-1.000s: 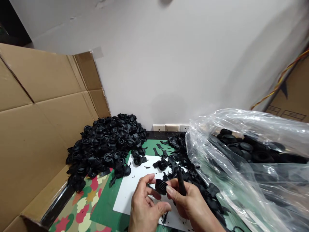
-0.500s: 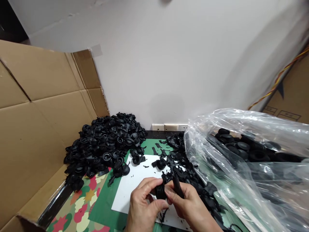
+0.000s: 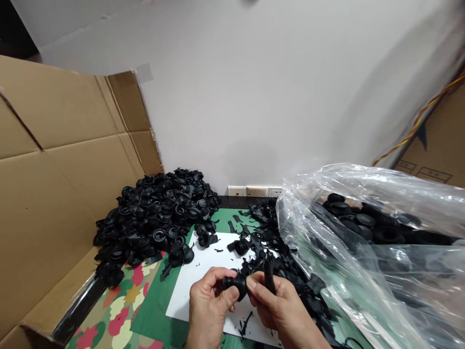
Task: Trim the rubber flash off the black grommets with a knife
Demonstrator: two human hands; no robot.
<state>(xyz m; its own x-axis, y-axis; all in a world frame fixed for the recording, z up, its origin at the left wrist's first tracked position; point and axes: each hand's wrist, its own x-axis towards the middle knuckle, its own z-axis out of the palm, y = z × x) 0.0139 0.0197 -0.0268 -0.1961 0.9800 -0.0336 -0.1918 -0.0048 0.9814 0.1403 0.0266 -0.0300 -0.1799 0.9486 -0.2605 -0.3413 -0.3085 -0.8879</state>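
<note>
A black ribbed rubber piece [image 3: 237, 285] is pinched between the thumb and fingers of my left hand [image 3: 212, 300], above the white sheet [image 3: 189, 286]. My right hand [image 3: 274, 298] is closed around a dark, stick-like tool [image 3: 269, 275] that stands up between thumb and index finger; its working end is hidden. The right thumb and fingertip meet the right side of the rubber piece. Just beyond the hands, another ribbed rubber piece [image 3: 241, 246] lies on the sheet. Loose black scraps [image 3: 246, 322] lie below the hands.
A big heap of black rubber pieces [image 3: 156, 213] stands at left by a cardboard wall [image 3: 72, 145]. Black trimmings [image 3: 283, 257] spread along the right of the sheet. A clear plastic bag [image 3: 392, 276] holding rounder black parts [image 3: 365, 220] is at right. Green board [image 3: 156, 300] lies underneath.
The rubber piece has turned in my left hand, from its ribs facing up to lying more sideways. Both hands stay close together, with the left shifted slightly leftward.
</note>
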